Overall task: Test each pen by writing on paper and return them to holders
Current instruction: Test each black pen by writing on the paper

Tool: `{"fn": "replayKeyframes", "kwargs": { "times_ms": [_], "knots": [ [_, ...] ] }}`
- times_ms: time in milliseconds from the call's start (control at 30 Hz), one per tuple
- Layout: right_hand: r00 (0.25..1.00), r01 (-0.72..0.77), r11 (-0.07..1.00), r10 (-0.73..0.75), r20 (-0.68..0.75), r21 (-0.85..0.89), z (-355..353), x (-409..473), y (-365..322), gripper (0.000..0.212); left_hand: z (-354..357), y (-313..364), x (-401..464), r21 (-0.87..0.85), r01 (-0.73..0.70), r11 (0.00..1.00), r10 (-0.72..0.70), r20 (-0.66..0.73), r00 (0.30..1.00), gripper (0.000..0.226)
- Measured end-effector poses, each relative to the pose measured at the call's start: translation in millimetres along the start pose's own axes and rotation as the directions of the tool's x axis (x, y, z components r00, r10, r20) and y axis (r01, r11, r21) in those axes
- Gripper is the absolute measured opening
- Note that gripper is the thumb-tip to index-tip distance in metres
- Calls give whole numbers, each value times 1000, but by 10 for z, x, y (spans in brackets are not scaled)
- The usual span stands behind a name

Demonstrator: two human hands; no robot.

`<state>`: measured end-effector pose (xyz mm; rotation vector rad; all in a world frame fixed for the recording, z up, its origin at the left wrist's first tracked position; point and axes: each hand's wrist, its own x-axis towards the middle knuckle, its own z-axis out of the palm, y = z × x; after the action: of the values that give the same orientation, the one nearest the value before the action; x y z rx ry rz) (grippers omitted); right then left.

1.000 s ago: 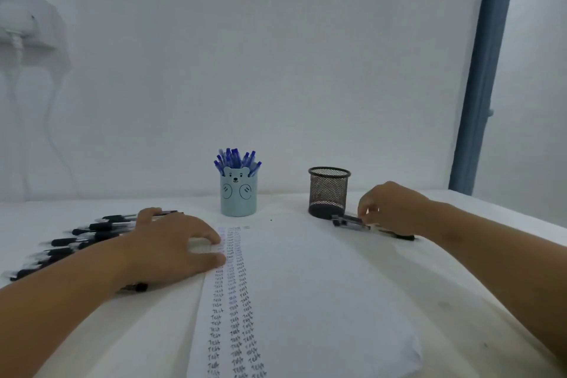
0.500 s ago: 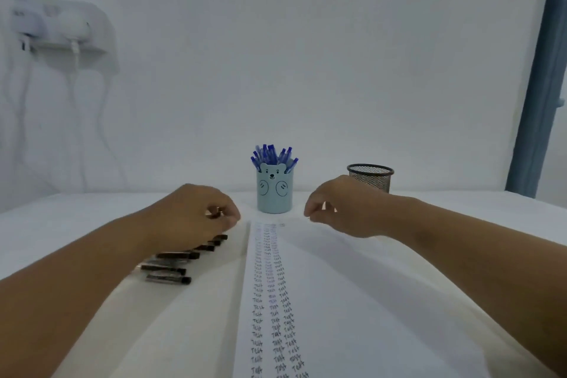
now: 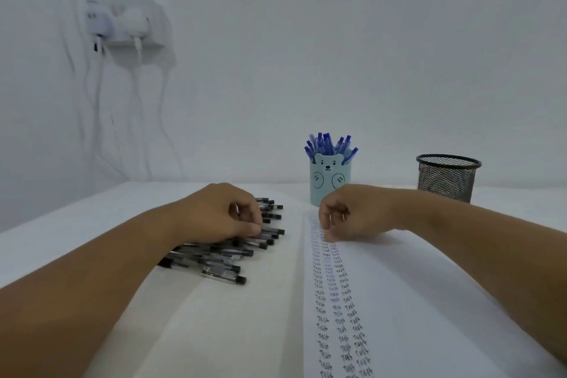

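Head cam: left hand has dropped onto the row of black pens on the surface, fingers curled, pinching one. Right hand left the mesh holder and rests loosely curled, holding nothing, on the paper. Looks like next pen's up.

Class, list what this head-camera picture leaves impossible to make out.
- Whether the left hand grips a black pen: its own fingers hide the contact.
- The mesh holder's inside: hidden by its wall.
- The paper's near end: cut off by the bottom edge.
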<state>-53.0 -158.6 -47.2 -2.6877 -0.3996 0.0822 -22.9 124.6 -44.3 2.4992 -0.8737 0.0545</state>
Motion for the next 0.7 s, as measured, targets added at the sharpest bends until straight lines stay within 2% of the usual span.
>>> {"fn": "replayKeyframes", "kwargs": {
  "times_ms": [67,167,233,267,300,333,367,400,467,533,633,700],
  "knots": [
    [998,32,992,-25,-58,123,65,-18,75,15,17,-15,10,43,-21,999,22,-26,999,7],
    [985,70,976,-35,-172,205,155,-17,140,10,11,-32,36,48,-40,998,48,-179,983,24],
    [966,84,978,-33,-257,189,220,-2,148,9,-4,11,63,-123,-73,990,29,-329,944,34],
    [959,87,982,-36,-281,169,241,6,148,9,-12,57,74,-296,-120,948,-12,-408,913,36],
    [955,86,985,-39,-295,149,253,8,146,10,-21,110,80,-521,-191,832,-88,-463,882,38],
    [953,84,988,-41,-301,132,256,4,146,10,-41,165,83,-735,-270,622,-175,-467,867,40],
    [951,83,990,-44,-306,117,255,-4,145,11,-75,211,74,-867,-323,379,-242,-430,870,43],
    [949,83,992,-48,-313,100,252,-11,147,11,-103,247,59,-922,-347,171,-284,-384,879,48],
    [942,82,995,-59,-329,58,259,-16,144,12,-136,272,34,-927,-365,-90,-332,-318,888,57],
    [938,89,996,-75,-339,25,276,-12,126,12,-137,274,14,-910,-364,-200,-361,-277,891,54],
    [929,91,996,-83,-361,4,279,-31,104,10,-84,317,4,-908,-344,-239,-352,-249,902,36],
    [900,115,993,-114,-420,-23,284,-51,89,7,-45,340,7,-904,-338,-262,-346,-239,907,35]
  ]
}}
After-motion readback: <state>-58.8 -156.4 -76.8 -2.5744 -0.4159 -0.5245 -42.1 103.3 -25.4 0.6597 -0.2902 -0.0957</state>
